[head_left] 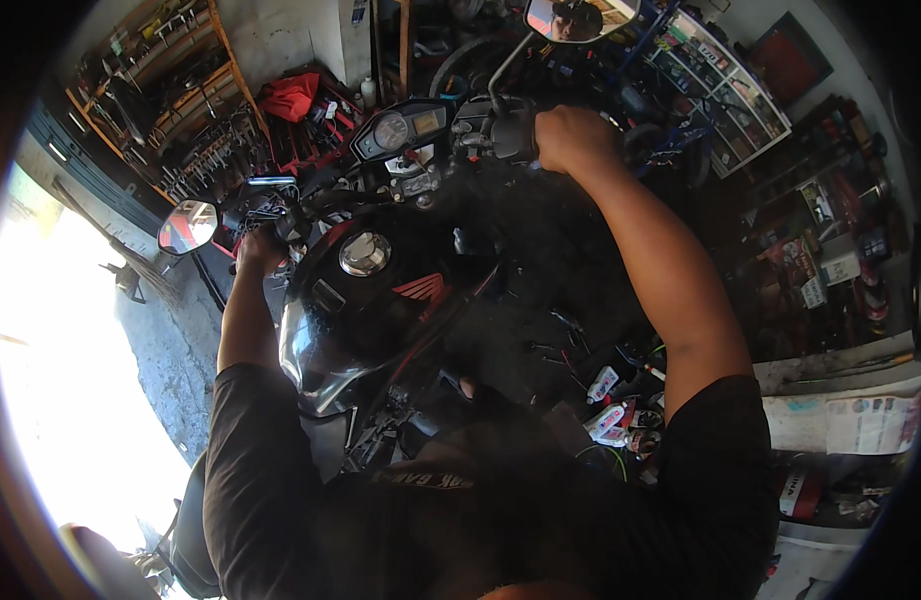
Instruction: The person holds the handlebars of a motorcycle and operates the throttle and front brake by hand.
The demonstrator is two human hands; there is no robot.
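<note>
A motorcycle with a glossy black fuel tank (346,310) stands in front of me, its front wheel end pointing away. My left hand (262,250) is closed round the left handlebar grip, next to the left mirror (189,228). Farther off to the right, my right hand (578,138) wraps the right handlebar grip, which its fingers mostly hide. Between the two grips sits the instrument cluster (399,131), with a round dial and a small display. The silver fuel cap (365,254) on top of the tank is closed. Above my right hand rises the right mirror (581,18).
Tools hang on a wooden rack (161,90) at the far left, near a red cloth (290,96). White bottles (607,424) and loose tools lie on the dark floor to the right. A glass display case (721,90) stands far right. Bright daylight enters at left.
</note>
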